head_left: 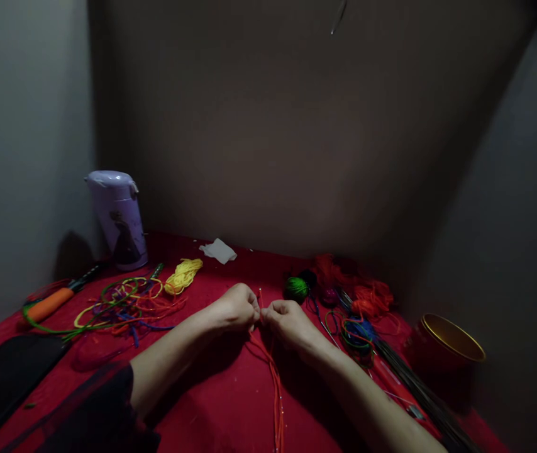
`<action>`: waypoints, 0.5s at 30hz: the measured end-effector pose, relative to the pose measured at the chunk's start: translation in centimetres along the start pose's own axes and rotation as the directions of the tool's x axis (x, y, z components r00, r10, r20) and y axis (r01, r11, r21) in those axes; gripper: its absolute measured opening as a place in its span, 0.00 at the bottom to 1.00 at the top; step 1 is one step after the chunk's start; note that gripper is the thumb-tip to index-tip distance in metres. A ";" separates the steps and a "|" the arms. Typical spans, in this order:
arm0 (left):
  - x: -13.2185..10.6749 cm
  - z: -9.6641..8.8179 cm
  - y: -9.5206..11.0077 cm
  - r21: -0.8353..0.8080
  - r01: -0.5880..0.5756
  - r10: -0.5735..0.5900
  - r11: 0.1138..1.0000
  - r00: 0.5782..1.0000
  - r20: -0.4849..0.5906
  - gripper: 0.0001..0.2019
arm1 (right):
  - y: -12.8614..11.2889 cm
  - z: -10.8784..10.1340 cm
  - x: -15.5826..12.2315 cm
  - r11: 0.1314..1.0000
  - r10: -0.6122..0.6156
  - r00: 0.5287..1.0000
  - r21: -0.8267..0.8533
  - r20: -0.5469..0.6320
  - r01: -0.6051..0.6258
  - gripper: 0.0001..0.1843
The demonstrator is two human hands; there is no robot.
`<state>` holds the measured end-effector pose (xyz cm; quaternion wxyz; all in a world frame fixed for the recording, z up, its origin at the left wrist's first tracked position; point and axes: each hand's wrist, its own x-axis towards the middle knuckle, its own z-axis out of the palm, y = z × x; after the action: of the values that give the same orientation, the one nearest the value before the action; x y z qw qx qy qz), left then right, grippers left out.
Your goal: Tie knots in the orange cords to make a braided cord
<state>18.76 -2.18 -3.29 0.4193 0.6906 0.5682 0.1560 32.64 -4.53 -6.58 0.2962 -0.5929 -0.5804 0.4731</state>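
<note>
My left hand [235,308] and my right hand [290,321] meet at the middle of a red-covered table [221,402], fingers pinched together. Between them they grip the upper end of a bundle of orange-red cords [275,384], which trails toward me over the cloth. A short tip of cord sticks up between the two thumbs. Both hands are closed on the cords.
A tangle of coloured cords [124,305] and a yellow skein [183,275] lie to the left, with an orange-handled tool [54,303], a lilac jug [120,217] and a dark flat case [4,377]. To the right are a green ball [295,288], orange yarn [367,296], thin sticks [414,390] and a gold-rimmed tin [445,343].
</note>
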 end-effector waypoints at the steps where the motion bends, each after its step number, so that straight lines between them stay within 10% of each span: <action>1: -0.1 -0.2 0.1 0.083 -0.031 0.036 0.996 0.998 -0.050 0.05 | -0.1 0.0 -0.1 1.000 0.002 1.000 0.009 0.002 -0.002 0.11; 7: -2.0 -0.7 1.5 0.298 -0.156 0.178 0.942 0.983 -0.051 0.04 | 0.1 -0.2 -0.1 0.990 0.012 0.998 0.137 0.065 -0.021 0.11; 15: -7.0 2.3 4.8 0.259 -0.371 0.237 0.892 0.870 0.432 0.12 | 0.3 -0.7 -0.1 0.963 0.001 0.989 0.266 0.149 -0.041 0.07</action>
<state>21.37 -9.54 0.78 0.3702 0.8501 0.3741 -0.0177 33.42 -4.57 -6.57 0.3251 -0.5170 -0.5248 0.5930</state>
